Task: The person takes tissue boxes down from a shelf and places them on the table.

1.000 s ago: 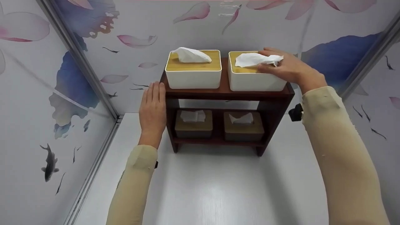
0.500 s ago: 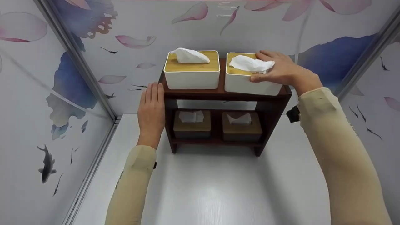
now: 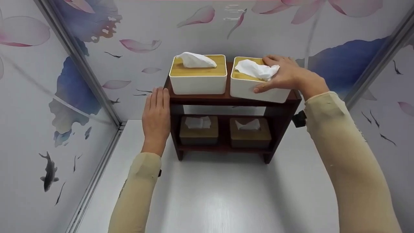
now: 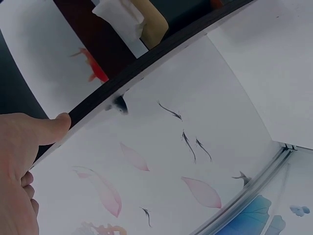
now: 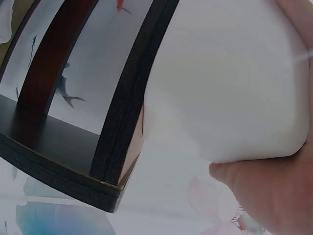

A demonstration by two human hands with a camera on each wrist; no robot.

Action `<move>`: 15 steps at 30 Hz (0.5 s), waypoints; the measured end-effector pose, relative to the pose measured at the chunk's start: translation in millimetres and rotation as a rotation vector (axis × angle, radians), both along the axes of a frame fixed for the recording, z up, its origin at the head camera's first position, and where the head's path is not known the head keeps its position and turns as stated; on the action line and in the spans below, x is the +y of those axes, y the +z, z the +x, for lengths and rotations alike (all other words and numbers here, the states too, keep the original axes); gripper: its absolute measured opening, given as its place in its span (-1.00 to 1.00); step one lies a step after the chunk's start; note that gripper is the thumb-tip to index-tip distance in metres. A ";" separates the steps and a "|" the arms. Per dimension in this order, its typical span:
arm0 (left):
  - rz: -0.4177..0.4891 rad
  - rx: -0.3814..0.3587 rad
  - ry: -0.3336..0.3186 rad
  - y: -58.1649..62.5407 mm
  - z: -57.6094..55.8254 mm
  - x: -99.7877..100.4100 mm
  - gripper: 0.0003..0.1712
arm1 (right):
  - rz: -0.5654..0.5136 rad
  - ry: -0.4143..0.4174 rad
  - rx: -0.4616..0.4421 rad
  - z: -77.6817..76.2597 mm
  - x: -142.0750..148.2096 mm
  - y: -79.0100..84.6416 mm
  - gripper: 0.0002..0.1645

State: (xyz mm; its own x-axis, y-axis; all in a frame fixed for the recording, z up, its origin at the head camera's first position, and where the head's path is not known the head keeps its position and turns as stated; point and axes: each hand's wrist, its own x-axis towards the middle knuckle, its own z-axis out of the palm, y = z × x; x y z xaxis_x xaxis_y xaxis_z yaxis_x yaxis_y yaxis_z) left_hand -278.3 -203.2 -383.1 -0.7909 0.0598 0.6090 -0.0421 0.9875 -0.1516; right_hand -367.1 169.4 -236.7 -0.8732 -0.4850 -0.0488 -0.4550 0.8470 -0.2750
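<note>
Change: since the earlier frames, the right-hand white tissue box (image 3: 258,84) has been drawn forward and turned slightly; its near corner is now seen past the front edge of the top shelf. The left hand is unmoved.
Table (image 3: 226,194): white surface, lying below both forearms and carrying the shelf unit.
Shelf unit (image 3: 231,97): dark brown, two tiers, located between the two hands.
Right-hand white tissue box: held on the top tier under the right hand, skewed, bamboo lid up, tissue (image 3: 255,69) protruding beside the fingers.
Left-hand white tissue box (image 3: 198,77): set square on the top tier, between the two hands, untouched.
Lower boxes: two grey boxes (image 3: 199,131) (image 3: 250,133) noted on the bottom tier, below the level of both hands.
Right hand (image 3: 284,77): laid over the box's far right end, fingers curled over the lid, thumb pressed against the front wall; the box is gripped.
Left hand (image 3: 157,116): fingers straight and together, pressed flat against the unit's left side panel; nothing is grasped.
</note>
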 end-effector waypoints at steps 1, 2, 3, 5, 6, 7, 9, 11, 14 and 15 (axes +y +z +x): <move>0.002 0.000 -0.001 0.1 0.1 0.2 -0.23 | -0.006 -0.004 0.003 0.6 -0.3 0.1 0.48; 0.006 0.002 -0.004 0.1 0.2 0.4 -0.23 | -0.010 -0.007 0.006 1.3 -0.3 -0.2 0.47; 0.011 0.007 -0.009 -0.1 0.1 0.6 -0.24 | -0.013 -0.011 0.009 1.9 -0.3 -0.4 0.46; 0.017 0.002 -0.010 0.1 0.4 1.0 -0.26 | -0.026 -0.013 0.017 2.6 -0.1 -1.3 0.44; 0.022 0.005 -0.011 0.0 0.3 1.1 -0.27 | -0.035 -0.014 0.016 3.0 0.1 -1.5 0.42; 0.025 0.009 -0.013 -0.1 0.3 1.2 -0.28 | -0.044 -0.012 0.014 3.5 0.4 -1.7 0.41; 0.026 0.020 -0.015 -0.5 0.1 1.3 -0.29 | -0.059 -0.001 0.020 4.2 1.5 -2.1 0.39; 0.021 0.024 -0.014 -0.7 -0.3 1.0 -0.29 | -0.061 0.009 0.026 5.7 2.7 -1.6 0.38; 0.012 0.032 -0.013 -1.3 -1.0 -0.3 -0.29 | -0.056 0.028 0.047 8.8 5.1 -1.4 0.38; 0.010 0.031 -0.012 -1.4 -1.0 -0.8 -0.29 | -0.054 0.034 0.057 10.0 5.7 -1.4 0.38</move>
